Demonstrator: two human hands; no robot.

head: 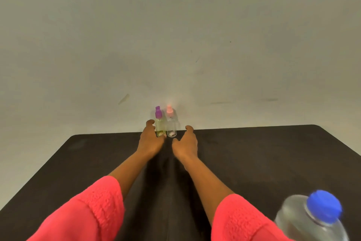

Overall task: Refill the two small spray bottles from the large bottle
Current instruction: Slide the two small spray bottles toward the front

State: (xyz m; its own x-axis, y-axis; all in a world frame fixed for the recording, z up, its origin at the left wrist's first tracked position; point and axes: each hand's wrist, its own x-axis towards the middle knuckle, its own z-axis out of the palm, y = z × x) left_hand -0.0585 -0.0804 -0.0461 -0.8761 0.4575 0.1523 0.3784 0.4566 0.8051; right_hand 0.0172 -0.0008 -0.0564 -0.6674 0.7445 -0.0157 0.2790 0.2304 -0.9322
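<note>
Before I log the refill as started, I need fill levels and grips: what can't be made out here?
Head view only:
- Liquid levels in the small purple-capped greenish spray bottle and small pink-capped clear spray bottle: too small and distant.
- Whether the left hand grips the purple-capped bottle: its fingers cover the base.
- Large clear blue-capped bottle: blurred, cut off by the bottom edge; level unreadable.

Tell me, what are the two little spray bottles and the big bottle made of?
The purple-topped spray bottle and pink-topped spray bottle: see-through, glossy, probably clear plastic. The large bottle: likewise transparent, likely plastic, with an opaque blue cap; blurred.
</note>
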